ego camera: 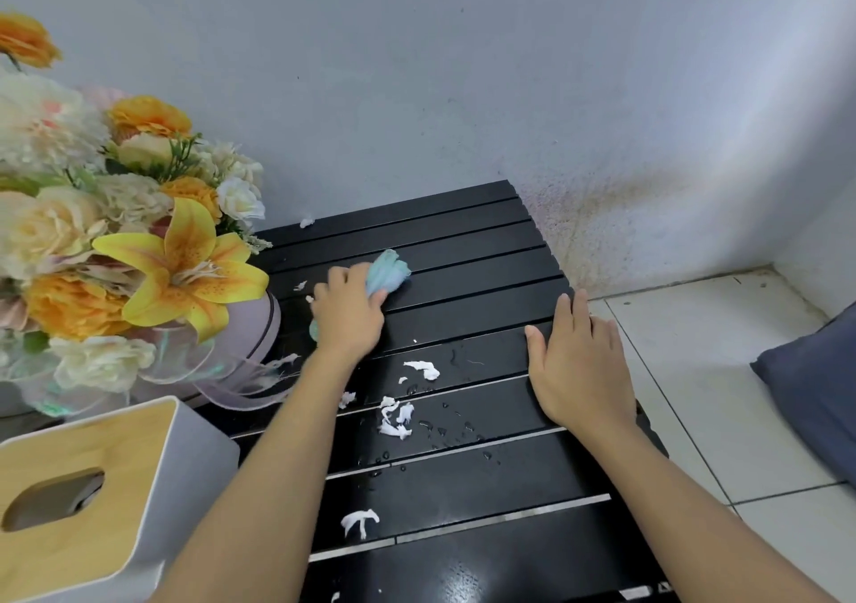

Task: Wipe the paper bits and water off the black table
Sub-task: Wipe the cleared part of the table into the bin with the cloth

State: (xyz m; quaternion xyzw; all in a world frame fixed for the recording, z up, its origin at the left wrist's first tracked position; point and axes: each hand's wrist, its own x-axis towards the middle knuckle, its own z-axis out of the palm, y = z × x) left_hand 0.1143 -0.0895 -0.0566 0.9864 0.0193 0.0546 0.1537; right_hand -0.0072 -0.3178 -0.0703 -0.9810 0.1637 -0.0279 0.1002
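Slatted black table (463,278) against a grey wall, mid-wipe. Left hand (349,310) closed around a bunched light-blue cloth (388,271), pressed to the far slats just beside the flower arrangement (116,241) in its pale round box. Right hand (579,361) flat and spread on the table's right edge, holding nothing, apparently steadying the top. Torn white paper bits (396,417) and water droplets (444,431) mostly on the middle slats, nearer the body than the cloth and between the two forearms; further scraps at the far left edge (305,222), beside the left wrist (346,398) and on a near slat (359,521). Likely hazards: wet paper smearing or lodging in the gaps between slats under a dragging stroke; bits pushed off the edge onto the tiled floor (695,371); knuckles brushing the flowers on a leftward sweep; water driven toward the wooden-topped tissue box (69,486) at near left.
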